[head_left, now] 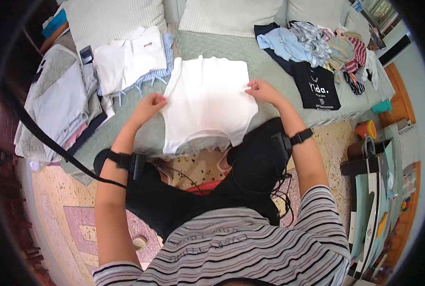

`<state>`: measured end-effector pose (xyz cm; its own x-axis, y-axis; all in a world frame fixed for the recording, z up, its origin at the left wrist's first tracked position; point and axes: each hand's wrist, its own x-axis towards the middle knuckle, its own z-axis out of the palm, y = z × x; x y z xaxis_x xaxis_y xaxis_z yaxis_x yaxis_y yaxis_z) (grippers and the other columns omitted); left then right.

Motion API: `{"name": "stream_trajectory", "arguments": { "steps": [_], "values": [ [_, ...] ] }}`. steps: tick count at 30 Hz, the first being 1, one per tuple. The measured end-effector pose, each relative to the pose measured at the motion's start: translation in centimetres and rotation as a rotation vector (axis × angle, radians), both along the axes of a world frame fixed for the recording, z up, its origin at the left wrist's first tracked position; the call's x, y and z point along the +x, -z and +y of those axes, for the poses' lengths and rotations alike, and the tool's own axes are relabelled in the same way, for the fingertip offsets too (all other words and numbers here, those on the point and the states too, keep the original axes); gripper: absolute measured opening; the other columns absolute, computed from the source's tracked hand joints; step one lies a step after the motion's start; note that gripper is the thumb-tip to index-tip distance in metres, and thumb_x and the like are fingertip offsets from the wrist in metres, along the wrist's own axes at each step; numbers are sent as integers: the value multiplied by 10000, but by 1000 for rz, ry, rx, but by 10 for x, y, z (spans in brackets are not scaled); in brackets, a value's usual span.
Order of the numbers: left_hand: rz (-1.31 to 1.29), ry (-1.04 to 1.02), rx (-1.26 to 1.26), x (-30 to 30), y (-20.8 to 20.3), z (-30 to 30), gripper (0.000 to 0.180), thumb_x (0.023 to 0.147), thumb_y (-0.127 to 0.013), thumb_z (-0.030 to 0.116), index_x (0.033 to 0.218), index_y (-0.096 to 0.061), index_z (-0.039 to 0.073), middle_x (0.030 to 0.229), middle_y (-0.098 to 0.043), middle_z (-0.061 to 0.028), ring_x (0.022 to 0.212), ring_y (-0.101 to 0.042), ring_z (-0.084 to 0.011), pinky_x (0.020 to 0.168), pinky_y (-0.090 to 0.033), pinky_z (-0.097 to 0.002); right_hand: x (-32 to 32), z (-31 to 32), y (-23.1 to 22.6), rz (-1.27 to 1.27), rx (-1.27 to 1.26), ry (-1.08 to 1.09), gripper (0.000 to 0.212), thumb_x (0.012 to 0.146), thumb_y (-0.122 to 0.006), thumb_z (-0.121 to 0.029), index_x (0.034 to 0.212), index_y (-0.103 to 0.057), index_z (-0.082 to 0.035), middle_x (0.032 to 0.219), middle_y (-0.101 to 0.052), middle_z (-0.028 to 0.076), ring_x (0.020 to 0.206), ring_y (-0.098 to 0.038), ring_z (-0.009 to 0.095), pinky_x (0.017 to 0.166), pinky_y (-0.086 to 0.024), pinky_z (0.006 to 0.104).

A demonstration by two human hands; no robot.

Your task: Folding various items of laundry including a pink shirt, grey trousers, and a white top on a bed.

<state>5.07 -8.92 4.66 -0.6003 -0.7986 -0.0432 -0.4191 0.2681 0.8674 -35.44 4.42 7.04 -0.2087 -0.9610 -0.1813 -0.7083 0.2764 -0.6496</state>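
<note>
A white sleeveless top (207,100) lies spread on the pale green sofa seat (212,45), its scooped neckline toward me. My left hand (150,107) pinches its left edge between thumb and fingers. On the opposite edge, my right hand (264,92) has a similar pinch of the cloth. The near end of the top hangs over the front of the seat, close to my knees. Both forearms wear black straps with small dark devices.
White folded shirts (131,59) rest on blue striped cloth at left, beside a stack of grey clothes (62,95). A black printed T-shirt (315,86) and a heap of mixed clothes (336,50) lie at right. A black cable (55,138) runs to my left arm.
</note>
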Motion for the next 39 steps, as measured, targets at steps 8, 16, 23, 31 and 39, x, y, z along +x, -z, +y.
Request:
{"name": "stream_trajectory", "arguments": {
  "steps": [8, 16, 23, 31, 39],
  "values": [
    [-158, -318, -522, -98, 22, -81, 385, 736, -680, 291, 958, -565, -1, 849, -609, -162, 730, -602, -294, 669, -480, -389, -50, -115, 77, 156, -24, 441, 796, 675, -731, -401, 1220, -405, 79, 1123, -560, 236, 1002, -566, 350, 858, -448, 392],
    [-541, -198, -743, -136, 30, -109, 292, 801, -581, 265, 907, -501, 5, 872, -582, -201, 740, -594, -378, 685, -476, -445, -21, -107, 81, 1, -299, 473, 531, 734, -694, -218, 1155, -434, -26, 1034, -590, 213, 971, -571, 353, 814, -448, 394],
    [-47, -506, -411, -128, 8, -150, 270, 886, -490, 227, 1005, -505, -15, 778, -600, -214, 761, -596, -367, 676, -448, -425, -34, -122, 51, 27, -562, 438, 423, 779, -643, -114, 1146, -447, -41, 997, -579, 214, 918, -567, 373, 783, -446, 402],
    [-51, -602, -466, -123, 32, -197, 330, 884, -527, 255, 1060, -478, -20, 802, -618, -159, 760, -595, -315, 715, -457, -377, -53, -149, 69, -321, -209, 583, 623, 741, -718, -172, 1250, -390, -28, 1005, -555, 147, 927, -558, 241, 788, -465, 345],
    [-83, -80, -793, -75, 54, -72, 615, 779, -684, 186, 1288, -376, 30, 1328, -313, -249, 1171, -390, -359, 948, -374, -367, -21, -58, 61, -503, -277, 387, 890, 681, -778, -136, 1355, -205, -35, 1112, -483, 127, 981, -515, 207, 814, -470, 329]
  ]
}}
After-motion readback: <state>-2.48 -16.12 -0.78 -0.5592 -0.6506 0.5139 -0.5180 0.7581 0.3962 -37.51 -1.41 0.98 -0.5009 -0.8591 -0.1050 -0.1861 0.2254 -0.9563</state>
